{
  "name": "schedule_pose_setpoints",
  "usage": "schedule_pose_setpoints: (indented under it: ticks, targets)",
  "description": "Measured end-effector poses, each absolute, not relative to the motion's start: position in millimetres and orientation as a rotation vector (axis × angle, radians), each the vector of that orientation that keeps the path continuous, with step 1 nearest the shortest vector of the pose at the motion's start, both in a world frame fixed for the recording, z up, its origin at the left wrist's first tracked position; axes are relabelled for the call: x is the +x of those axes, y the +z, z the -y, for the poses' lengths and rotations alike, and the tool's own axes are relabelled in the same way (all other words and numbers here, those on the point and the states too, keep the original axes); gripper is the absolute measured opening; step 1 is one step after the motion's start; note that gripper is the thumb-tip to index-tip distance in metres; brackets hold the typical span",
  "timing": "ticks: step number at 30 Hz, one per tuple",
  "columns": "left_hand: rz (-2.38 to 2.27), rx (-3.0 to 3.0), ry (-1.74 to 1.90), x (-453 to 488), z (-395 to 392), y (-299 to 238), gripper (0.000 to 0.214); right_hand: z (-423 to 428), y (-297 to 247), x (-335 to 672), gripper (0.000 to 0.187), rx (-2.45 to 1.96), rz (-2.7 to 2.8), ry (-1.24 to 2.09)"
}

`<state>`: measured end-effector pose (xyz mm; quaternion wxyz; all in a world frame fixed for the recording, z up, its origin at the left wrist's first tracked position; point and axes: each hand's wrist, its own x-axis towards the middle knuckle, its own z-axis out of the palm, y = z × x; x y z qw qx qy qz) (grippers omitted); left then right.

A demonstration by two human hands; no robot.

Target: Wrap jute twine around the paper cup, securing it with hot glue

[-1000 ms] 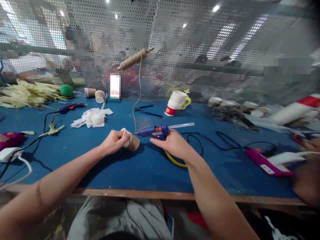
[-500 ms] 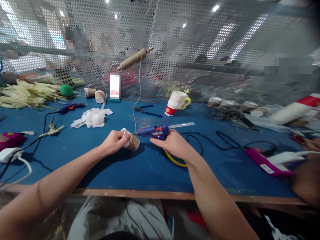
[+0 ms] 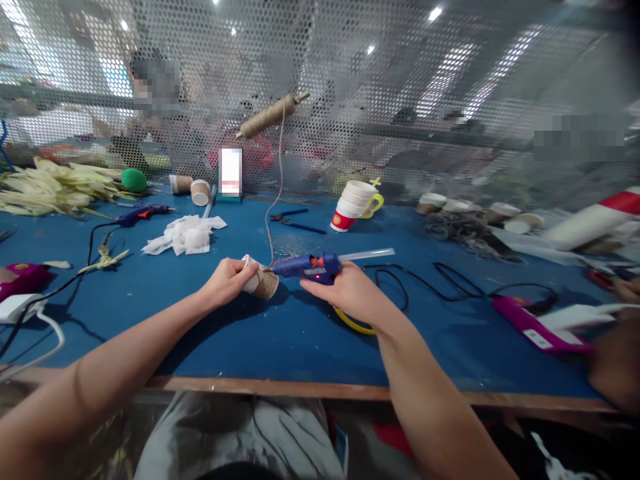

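My left hand (image 3: 227, 280) is closed on the rim end of a paper cup (image 3: 263, 283), which lies tilted on its side and is partly wrapped in brown twine. From the cup, the twine (image 3: 269, 230) runs up to a spool (image 3: 267, 118) hanging before the mesh. In my right hand (image 3: 345, 287) is a blue glue gun (image 3: 310, 267), its nozzle at the cup's side and a clear glue stick poking out of its back. A red light glows on the gun. Whether the nozzle touches the cup, I cannot tell.
Pliers (image 3: 297, 222) and a stack of paper cups (image 3: 351, 205) lie beyond my hands. A crumpled white cloth (image 3: 187, 235), a second glue gun (image 3: 143, 215) and a green ball (image 3: 134, 180) are left. Purple power strips (image 3: 537, 325) with cables sit at both sides. Another person's arm shows far right.
The cup has turned slightly in my left hand, so its twine-covered side shows differently. The glue gun stays beside it, almost in place.
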<state>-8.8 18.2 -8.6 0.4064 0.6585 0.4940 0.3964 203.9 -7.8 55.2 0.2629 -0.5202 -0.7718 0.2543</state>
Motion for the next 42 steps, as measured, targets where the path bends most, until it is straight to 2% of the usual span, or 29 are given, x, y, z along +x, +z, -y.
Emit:
schedule_pose_setpoints:
  ticks: [10,14,42]
  targets:
    - [-1.266,1.648,0.998,-8.5,-17.7,-7.0,0.044,8.6,53.8,203.9,0.016,-1.403,2.125,0.633]
    - [-1.255,1.632,0.991,-7.8,-17.9,-7.3,0.043,10.3,54.5,204.3,0.018,-1.397,2.175,0.713]
    - [-1.185,1.87,0.961,-11.6,-16.2,-10.2,0.045,-1.5,51.6,198.3,0.021,-1.547,2.002,0.738]
